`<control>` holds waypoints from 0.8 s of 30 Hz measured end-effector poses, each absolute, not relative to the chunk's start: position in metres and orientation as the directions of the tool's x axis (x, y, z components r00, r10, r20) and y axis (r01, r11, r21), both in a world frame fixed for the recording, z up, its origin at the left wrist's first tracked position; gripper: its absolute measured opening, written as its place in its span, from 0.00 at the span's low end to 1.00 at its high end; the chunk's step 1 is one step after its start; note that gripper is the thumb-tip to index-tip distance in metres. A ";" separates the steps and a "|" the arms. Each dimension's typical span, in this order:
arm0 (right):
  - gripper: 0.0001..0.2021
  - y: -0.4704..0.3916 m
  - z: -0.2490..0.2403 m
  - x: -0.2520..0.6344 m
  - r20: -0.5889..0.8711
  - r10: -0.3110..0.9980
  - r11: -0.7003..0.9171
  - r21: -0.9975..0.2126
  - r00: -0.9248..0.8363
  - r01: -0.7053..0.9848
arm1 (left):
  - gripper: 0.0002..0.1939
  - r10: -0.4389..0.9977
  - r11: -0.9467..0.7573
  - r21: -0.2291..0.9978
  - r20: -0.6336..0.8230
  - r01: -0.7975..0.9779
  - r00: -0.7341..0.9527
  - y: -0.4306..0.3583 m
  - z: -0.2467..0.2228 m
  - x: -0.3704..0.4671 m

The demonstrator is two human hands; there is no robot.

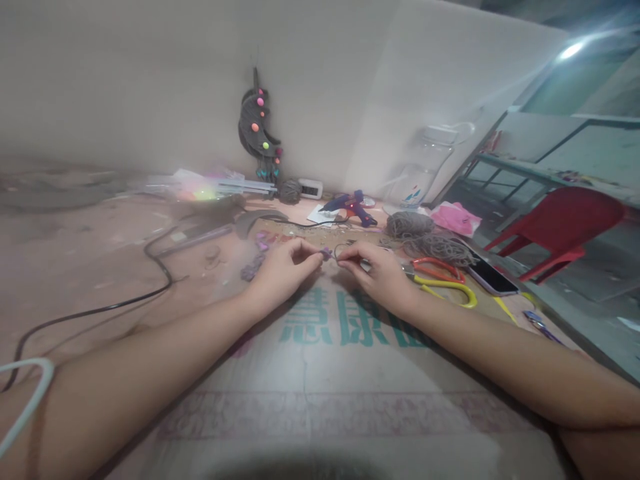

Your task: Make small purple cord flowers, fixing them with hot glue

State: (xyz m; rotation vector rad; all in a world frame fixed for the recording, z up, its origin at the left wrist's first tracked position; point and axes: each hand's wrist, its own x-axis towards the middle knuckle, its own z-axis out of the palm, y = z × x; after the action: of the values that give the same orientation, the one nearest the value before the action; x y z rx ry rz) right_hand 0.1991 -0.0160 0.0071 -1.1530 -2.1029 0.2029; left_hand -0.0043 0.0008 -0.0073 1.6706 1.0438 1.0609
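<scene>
My left hand [289,267] is closed in a pinch on a small purple piece [326,253], perhaps a little flower, at its fingertips. Close beside it, my right hand [377,273] pinches a thin dark strand [337,251], which curves up from thumb and forefinger; whether it is thread or wire I cannot tell. The two sets of fingertips are only a short gap apart, above the printed board. More purple pieces [251,268] lie just left of my left hand. Yellow-handled scissors [445,288] and a red-handled tool [439,268] rest by my right wrist.
Behind my hands lies a blue glue gun [354,207] with its cord. Grey yarn [413,227], a pink cloth [455,219] and a phone [493,275] sit at right. A grey crescent ornament [255,127] hangs on the wall. A black cable [100,310] crosses the left side.
</scene>
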 end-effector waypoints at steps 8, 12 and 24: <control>0.07 -0.021 0.012 0.199 0.441 0.847 0.507 -0.505 -0.296 0.698 | 0.12 0.928 -0.221 0.953 0.142 0.205 0.344 0.000 -0.005 -0.003; 0.09 -0.019 0.009 0.194 0.366 0.906 0.421 -0.718 -0.214 0.555 | 0.12 0.907 -0.193 0.967 0.110 0.168 0.407 0.000 -0.004 -0.003; 0.14 -0.018 0.007 0.187 0.181 0.963 0.238 -0.916 -0.198 0.322 | 0.13 0.909 -0.159 0.983 0.109 0.094 0.401 0.000 -0.005 0.000</control>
State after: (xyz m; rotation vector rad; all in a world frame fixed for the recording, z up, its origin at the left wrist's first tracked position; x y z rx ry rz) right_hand 0.1867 -0.0184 0.0066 -1.2068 -1.6830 0.9760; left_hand -0.0004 -0.0002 -0.0049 1.5656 0.9187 0.9338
